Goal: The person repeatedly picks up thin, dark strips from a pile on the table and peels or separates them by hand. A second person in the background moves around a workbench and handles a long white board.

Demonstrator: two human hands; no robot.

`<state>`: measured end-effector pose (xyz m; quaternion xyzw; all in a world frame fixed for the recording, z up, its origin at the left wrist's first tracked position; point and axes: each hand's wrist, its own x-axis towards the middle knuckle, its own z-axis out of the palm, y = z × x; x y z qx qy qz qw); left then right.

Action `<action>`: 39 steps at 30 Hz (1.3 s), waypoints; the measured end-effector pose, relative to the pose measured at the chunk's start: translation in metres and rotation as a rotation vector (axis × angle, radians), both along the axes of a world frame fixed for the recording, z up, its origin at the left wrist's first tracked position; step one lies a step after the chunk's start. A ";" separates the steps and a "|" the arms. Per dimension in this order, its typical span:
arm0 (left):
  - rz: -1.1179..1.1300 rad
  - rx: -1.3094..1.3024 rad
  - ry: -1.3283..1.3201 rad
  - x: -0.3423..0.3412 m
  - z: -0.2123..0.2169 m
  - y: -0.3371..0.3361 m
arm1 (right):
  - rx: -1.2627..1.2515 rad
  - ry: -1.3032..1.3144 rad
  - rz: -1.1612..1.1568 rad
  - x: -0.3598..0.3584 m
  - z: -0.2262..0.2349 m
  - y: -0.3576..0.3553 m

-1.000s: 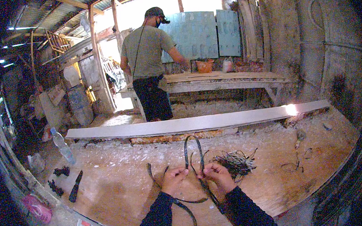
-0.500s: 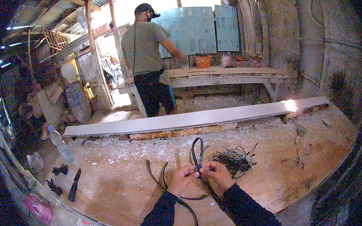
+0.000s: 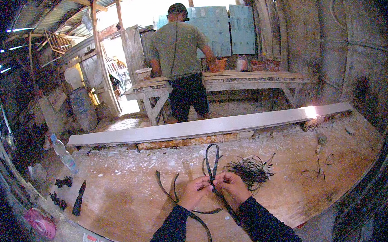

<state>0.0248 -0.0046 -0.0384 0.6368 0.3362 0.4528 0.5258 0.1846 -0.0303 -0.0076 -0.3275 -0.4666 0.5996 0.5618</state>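
Note:
Both my hands meet over the front middle of a wooden table (image 3: pixel 119 216), pinching one black strip. My left hand (image 3: pixel 196 192) grips the black strip (image 3: pixel 212 158) from the left, and my right hand (image 3: pixel 230 183) from the right, fingertips almost touching. Above my fingers the strip stands up in a narrow loop; a tail runs down beneath my right hand. Loose dark strips (image 3: pixel 200 224) lie curved by my left hand and forearm. Beyond my right hand rests a tangled heap of thin black strands (image 3: pixel 251 170). What exactly sits between the fingertips is hidden.
A long white board (image 3: pixel 203 127) spans the table's far side. At left lie a black knife (image 3: pixel 79 201), dark bundles (image 3: pixel 59 200) and a plastic bottle (image 3: pixel 64 154). A person (image 3: pixel 178 54) stands beyond at a bench (image 3: pixel 254 78) with an orange pot (image 3: pixel 217 65).
The other person has moved right along the bench, turning more away and reaching toward the orange pot; a white container now shows at left. My hands keep their pinch with hardly any movement.

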 end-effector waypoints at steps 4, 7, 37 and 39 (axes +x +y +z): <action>0.001 -0.002 0.042 0.000 -0.001 0.001 | -0.032 -0.044 -0.056 -0.001 -0.003 0.000; 0.000 -0.014 0.049 0.000 -0.004 0.003 | -0.005 -0.102 -0.041 0.000 -0.003 0.002; 0.117 -0.140 -0.006 -0.002 0.026 -0.014 | 0.180 -0.265 -0.075 -0.003 -0.018 0.008; 0.167 -0.153 -0.079 -0.002 0.027 -0.013 | 0.169 -0.192 -0.050 -0.003 -0.017 0.007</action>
